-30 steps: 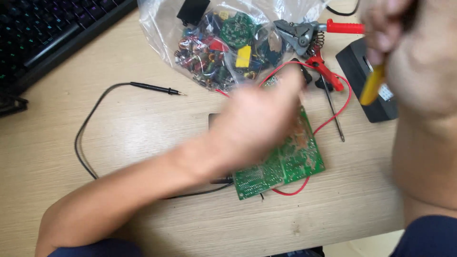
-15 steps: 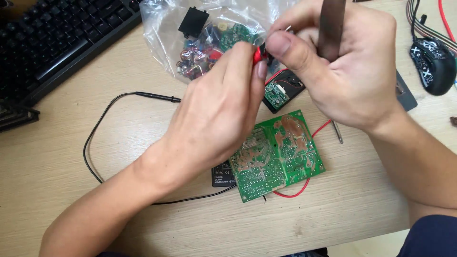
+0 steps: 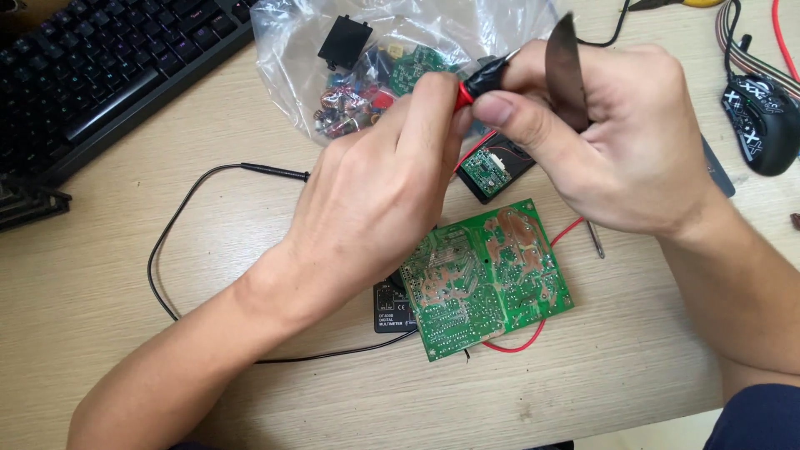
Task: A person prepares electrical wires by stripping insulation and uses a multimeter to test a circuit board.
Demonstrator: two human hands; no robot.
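Red probe (image 3: 468, 86): slim red-and-black handle, pinched between my left fingers (image 3: 433, 108) and my right thumb, held above the worktop, lying roughly level with its far end pointing up and right toward the plastic bag. Its tip is hidden behind my right hand (image 3: 617, 150).

Blade (image 3: 565, 62): flat, dark grey metal with a pointed end, upright and slightly tilted in my right hand, its lower part buried in the grip. It stands just beside the probe's far end; whether they touch, I can't tell.

Red lead (image 3: 517, 340): thin wire looping out from under the green circuit board's near edge, flat on the worktop.
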